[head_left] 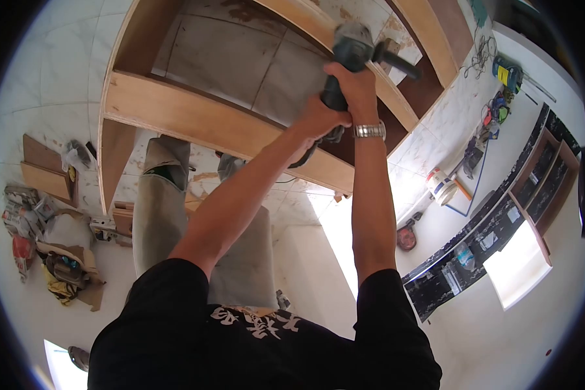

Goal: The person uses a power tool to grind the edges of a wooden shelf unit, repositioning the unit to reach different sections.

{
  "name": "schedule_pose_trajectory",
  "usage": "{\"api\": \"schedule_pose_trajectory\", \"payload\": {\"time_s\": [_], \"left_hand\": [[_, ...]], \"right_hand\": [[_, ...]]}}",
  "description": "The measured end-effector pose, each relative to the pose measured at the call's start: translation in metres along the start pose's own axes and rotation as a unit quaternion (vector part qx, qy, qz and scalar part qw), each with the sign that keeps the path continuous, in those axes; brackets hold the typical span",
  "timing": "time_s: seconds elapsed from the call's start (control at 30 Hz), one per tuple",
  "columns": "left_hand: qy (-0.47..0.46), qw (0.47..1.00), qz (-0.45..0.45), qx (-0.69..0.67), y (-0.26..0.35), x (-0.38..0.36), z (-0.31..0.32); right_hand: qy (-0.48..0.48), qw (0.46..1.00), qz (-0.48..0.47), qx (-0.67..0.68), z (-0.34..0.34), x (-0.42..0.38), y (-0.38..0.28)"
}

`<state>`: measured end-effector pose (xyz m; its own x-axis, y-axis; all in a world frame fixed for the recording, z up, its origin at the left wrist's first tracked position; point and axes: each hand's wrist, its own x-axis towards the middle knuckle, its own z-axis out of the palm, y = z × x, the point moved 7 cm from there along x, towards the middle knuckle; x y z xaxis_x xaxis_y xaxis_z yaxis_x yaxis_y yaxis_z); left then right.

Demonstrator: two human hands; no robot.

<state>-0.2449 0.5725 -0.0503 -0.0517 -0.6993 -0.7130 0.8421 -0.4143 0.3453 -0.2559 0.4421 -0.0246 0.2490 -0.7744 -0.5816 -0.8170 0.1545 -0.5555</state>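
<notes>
Both my hands grip an angle grinder (353, 53) held over a wooden cabinet frame (195, 108). My right hand (356, 90), with a metal watch (369, 130) at the wrist, wraps the body just behind the head. Lower down, my left hand (320, 120) closes round the rear end, where a dark cord hangs. The grinder's side handle (402, 64) sticks out to the right, free of either hand. Its head overlaps a light wooden rail (305, 23) of the frame in this view. The disc is hidden from me.
Tiled floor (58, 78) surrounds the frame. Left lie wood offcuts (45, 179) and a heap of bags and tools (65, 253). On the right are a green power tool (507, 73), a white bucket (441, 187), a red tool (407, 238) and a black shelf unit (461, 273).
</notes>
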Motion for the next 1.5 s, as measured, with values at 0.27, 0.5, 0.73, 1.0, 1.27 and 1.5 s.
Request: {"api": "schedule_pose_trajectory", "payload": {"time_s": [0.27, 0.5, 0.73, 1.0, 1.27, 1.5], "left_hand": [[-0.044, 0.994, -0.041, 0.086, -0.012, 0.008, 0.024], [-0.005, 1.0, -0.009, 0.005, 0.004, -0.006, 0.0], [-0.001, 0.999, -0.009, 0.041, 0.018, -0.004, -0.014], [0.009, 1.0, -0.001, 0.0, 0.008, -0.006, -0.011], [0.03, 0.999, 0.004, 0.019, 0.045, -0.023, -0.04], [-0.054, 0.995, -0.049, 0.066, -0.005, 0.0, 0.014]], "right_hand": [[0.065, 0.991, 0.093, 0.071, -0.039, -0.008, 0.041], [0.021, 1.0, -0.004, -0.018, -0.001, 0.0, 0.003], [0.025, 0.999, 0.032, 0.004, 0.005, -0.001, -0.01], [0.033, 0.999, 0.011, -0.002, 0.004, -0.002, 0.005], [0.009, 0.999, 0.005, -0.037, 0.037, -0.004, -0.042], [0.085, 0.992, 0.085, 0.025, -0.032, -0.015, 0.036]]}}
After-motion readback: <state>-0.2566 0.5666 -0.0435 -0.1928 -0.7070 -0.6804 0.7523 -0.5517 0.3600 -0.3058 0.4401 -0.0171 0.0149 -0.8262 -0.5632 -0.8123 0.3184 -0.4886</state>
